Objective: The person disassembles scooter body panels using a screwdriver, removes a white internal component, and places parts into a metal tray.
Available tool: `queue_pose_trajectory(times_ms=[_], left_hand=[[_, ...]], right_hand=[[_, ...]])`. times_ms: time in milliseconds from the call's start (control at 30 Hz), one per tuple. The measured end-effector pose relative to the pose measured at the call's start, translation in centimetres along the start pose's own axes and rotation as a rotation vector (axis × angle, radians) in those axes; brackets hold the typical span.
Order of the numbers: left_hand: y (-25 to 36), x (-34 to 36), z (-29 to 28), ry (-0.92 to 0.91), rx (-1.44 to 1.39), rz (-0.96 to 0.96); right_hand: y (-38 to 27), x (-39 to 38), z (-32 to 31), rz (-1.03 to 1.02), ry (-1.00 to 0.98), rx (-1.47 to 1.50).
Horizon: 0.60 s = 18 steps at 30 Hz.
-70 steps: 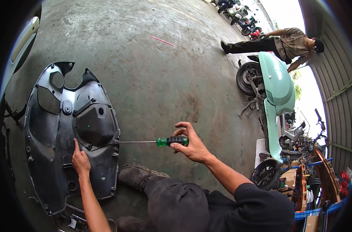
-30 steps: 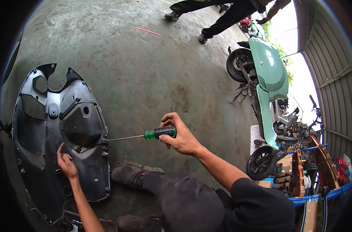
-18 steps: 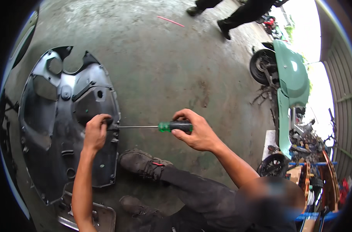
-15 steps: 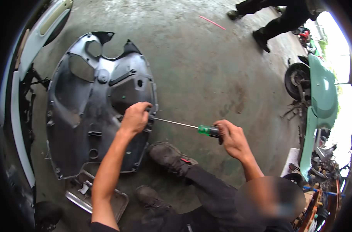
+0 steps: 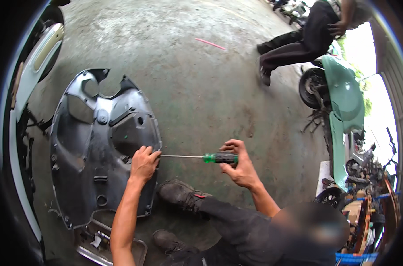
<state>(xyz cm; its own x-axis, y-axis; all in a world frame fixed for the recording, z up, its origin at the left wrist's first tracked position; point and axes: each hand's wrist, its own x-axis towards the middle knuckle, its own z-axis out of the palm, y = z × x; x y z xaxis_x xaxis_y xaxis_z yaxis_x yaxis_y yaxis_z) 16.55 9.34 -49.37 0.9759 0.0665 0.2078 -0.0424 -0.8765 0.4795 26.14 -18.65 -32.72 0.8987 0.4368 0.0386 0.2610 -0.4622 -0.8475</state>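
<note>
In the head view, the black panel (image 5: 97,153) lies at nine o'clock. The right hand (image 5: 243,170) wraps the screwdriver (image 5: 221,157), pointing that way; the left hand (image 5: 144,165) touches the panel's edge (grip unclear). Pushed crookedly, the tip could slip into those fingers.

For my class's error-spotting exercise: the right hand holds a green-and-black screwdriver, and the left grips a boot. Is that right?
No: the left hand is at the right edge of the dark panel, not on a boot, as the head view shows. The right hand does hold the green-and-black screwdriver.
</note>
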Motion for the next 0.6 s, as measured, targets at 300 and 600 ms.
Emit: queue_pose_trajectory(times_ms=[300,600], left_hand=[[0.6,-0.3,0.2,0.075,-0.088,-0.044],[-0.1,-0.5,0.9,0.102,-0.067,-0.060]], right_hand=[[0.5,0.6,-1.1,0.060,-0.211,-0.115],[-0.7,1.4,-1.7,0.045,-0.265,-0.072]])
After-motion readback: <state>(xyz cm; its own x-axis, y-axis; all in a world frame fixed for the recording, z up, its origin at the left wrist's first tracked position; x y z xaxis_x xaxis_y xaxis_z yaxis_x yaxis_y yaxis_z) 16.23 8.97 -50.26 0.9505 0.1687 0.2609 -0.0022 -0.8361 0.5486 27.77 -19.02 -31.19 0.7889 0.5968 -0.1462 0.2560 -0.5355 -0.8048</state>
